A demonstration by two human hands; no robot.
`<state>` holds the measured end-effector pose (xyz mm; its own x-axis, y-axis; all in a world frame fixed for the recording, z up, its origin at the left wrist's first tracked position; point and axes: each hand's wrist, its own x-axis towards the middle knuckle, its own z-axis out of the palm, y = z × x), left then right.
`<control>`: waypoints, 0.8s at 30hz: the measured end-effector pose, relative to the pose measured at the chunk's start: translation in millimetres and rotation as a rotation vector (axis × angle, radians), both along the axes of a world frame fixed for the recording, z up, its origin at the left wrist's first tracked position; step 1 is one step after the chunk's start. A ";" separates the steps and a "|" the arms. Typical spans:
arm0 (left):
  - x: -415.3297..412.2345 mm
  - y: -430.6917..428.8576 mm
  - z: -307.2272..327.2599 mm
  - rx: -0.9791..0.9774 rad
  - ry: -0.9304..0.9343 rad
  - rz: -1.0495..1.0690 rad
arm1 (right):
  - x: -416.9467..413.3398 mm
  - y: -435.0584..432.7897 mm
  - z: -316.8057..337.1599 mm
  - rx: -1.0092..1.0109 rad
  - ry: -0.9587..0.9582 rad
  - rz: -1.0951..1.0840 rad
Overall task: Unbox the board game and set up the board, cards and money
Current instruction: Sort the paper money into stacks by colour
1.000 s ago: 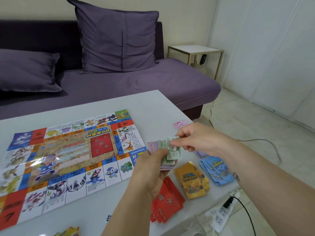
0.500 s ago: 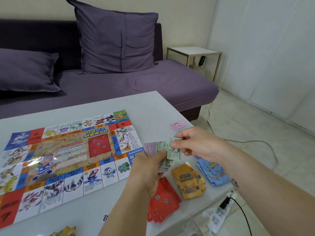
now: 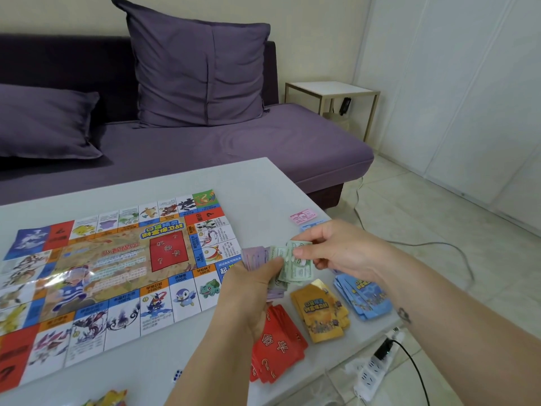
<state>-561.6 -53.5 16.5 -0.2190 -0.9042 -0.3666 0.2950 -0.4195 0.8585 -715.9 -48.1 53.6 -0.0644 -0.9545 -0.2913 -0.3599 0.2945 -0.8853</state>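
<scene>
The colourful game board (image 3: 111,268) lies unfolded on the white table (image 3: 257,183). My left hand (image 3: 248,297) grips a fanned stack of paper money (image 3: 260,259), purple and green notes. My right hand (image 3: 336,247) pinches a green note (image 3: 298,268) at the top of that stack. To the right of the board lie three card piles: red cards (image 3: 278,347), yellow cards (image 3: 322,312) and blue cards (image 3: 366,294). A pink note (image 3: 303,215) lies alone near the table's right edge, with a blue note (image 3: 310,225) just below it, partly behind my right hand.
A die (image 3: 176,375) sits at the table's front edge, with some yellow items (image 3: 111,398) at the bottom. A purple sofa (image 3: 205,142) with cushions stands behind the table. A side table (image 3: 330,89) is by the wall. A power strip (image 3: 377,364) and cable lie on the floor.
Both hands have stayed together over the money stack, with my right fingers shifting slightly on the green note. The view has drifted a little.
</scene>
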 end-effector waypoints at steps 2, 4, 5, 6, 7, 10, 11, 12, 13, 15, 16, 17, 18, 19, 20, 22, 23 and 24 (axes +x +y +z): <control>0.2 -0.7 -0.9 0.013 -0.010 0.006 | -1.2 -0.5 -2.0 0.015 -0.006 0.014; -0.3 -0.2 -0.5 0.023 0.005 0.001 | -1.0 -1.5 -5.4 0.036 -0.024 0.038; -0.7 0.5 0.2 0.028 0.018 -0.002 | -0.7 -2.3 -7.3 0.042 -0.020 0.051; -1.1 1.3 0.7 0.031 0.025 -0.003 | -0.2 -3.2 -8.7 0.045 -0.005 0.062; -1.7 2.0 1.2 0.031 0.027 -0.002 | 0.6 -3.9 -9.3 0.045 0.016 0.071; -2.8 1.4 -0.1 0.024 0.025 0.011 | 1.9 -4.0 -9.5 0.028 0.024 0.072; -3.2 0.7 -0.3 0.024 0.026 0.021 | 2.2 -3.5 -8.8 0.015 0.006 0.057; -3.1 -0.1 -0.6 0.026 0.027 0.036 | 2.0 -3.3 -8.3 -0.004 -0.012 0.029; -3.0 -0.8 -0.2 0.034 0.030 0.058 | 1.9 -3.2 -7.7 -0.024 -0.033 -0.003; -1.0 -2.4 0.8 0.056 0.057 0.097 | 0.5 -4.2 -7.4 -0.058 -0.090 -0.061; 0.6 -3.0 1.5 0.067 0.081 0.106 | -0.2 -4.4 -7.2 -0.068 -0.118 -0.078; 2.3 -3.7 2.3 0.079 0.103 0.109 | -0.4 -4.4 -7.3 -0.072 -0.137 -0.084; 4.0 -4.3 2.8 0.088 0.119 0.110 | -0.7 -4.4 -8.2 -0.072 -0.149 -0.075; 5.0 -4.9 3.5 0.094 0.130 0.110 | -0.6 -4.1 -9.3 -0.068 -0.154 -0.054; 5.7 -5.3 4.0 0.096 0.137 0.110 | -0.2 -3.6 -10.2 -0.062 -0.155 -0.026; 5.9 -5.6 5.0 0.098 0.144 0.110 | 2.1 -2.4 -11.0 -0.058 -0.157 0.029; 5.5 -5.5 5.1 0.101 0.144 0.109 | 3.2 -1.7 -11.3 -0.060 -0.155 0.048; 5.0 -5.2 5.3 0.102 0.142 0.107 | 4.3 -1.4 -11.1 -0.065 -0.144 0.065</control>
